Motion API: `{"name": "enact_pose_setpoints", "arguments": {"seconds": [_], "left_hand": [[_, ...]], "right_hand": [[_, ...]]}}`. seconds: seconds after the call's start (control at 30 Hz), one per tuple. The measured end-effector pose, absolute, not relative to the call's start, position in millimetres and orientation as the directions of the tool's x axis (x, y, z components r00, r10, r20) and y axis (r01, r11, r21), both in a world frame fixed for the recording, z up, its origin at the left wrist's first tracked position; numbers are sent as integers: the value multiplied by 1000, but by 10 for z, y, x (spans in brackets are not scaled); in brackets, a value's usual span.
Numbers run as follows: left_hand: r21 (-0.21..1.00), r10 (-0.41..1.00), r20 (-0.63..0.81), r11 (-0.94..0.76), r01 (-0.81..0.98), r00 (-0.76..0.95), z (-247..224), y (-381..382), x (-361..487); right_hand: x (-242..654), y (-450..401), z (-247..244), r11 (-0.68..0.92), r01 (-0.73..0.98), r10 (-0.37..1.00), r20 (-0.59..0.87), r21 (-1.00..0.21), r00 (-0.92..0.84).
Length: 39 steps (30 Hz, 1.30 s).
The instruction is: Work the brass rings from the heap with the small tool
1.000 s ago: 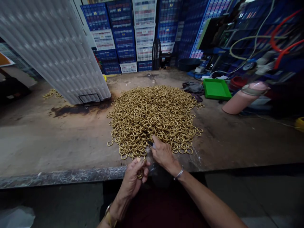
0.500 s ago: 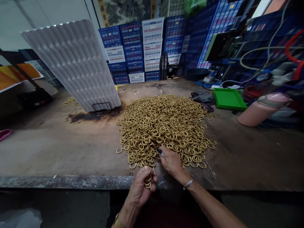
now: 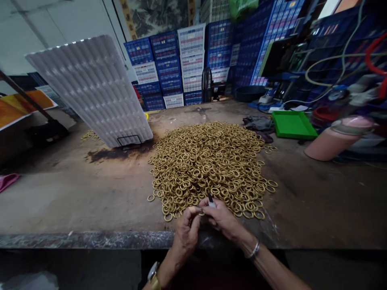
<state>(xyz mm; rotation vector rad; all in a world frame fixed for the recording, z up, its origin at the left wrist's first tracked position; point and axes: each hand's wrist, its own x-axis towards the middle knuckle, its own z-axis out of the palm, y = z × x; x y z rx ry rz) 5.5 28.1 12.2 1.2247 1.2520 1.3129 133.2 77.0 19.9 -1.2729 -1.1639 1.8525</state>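
Note:
A wide heap of brass-coloured rings lies on the worktable in front of me. My left hand is closed at the near edge of the heap, thumb and forefinger pinching what looks like a ring, mostly hidden by the fingers. Any other rings in that palm are out of sight. Against its fingertips sits my right hand, closed around a small tool with a pale handle and a dark tip that points up and away. The exact kind of tool cannot be made out.
A tall translucent ribbed plastic panel leans in a black wire stand at the left. To the right are a green tray, a pink bottle and a dark cloth. Stacked blue and white crates line the back.
My right hand has drawn back from the heap with the tool and come up against my left fingertips. My left hand has risen slightly and turned, hiding the rings that showed in it.

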Motion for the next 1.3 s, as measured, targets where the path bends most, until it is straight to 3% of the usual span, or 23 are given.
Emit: {"name": "enact_pose_setpoints", "arguments": {"seconds": [0.2, 0.4, 0.93, 1.07, 1.2, 1.3], "left_hand": [[988, 986, -130, 120, -92, -103, 186, 313, 86], [933, 942, -334, 335, -131, 31, 229, 307, 82], [766, 904, -385, 426, -481, 188, 253, 240, 55], [763, 914, -374, 398, -509, 154, 262, 237, 51], [798, 932, -341, 355, -488, 121, 247, 223, 55], [831, 942, -327, 327, -450, 80, 212, 214, 60]], "right_hand": [[1344, 758, 154, -319, 6, 898, -305, -948, -316], [1361, 765, 148, -235, 106, 918, -257, -966, -302], [1344, 727, 151, -190, 120, 919, -220, -974, -326], [1357, 710, 141, 24, 349, 970, -63, -937, -236], [1379, 630, 114, 316, 532, 908, 87, -785, -409], [1379, 581, 98, 402, 585, 872, 100, -704, -479]]}}
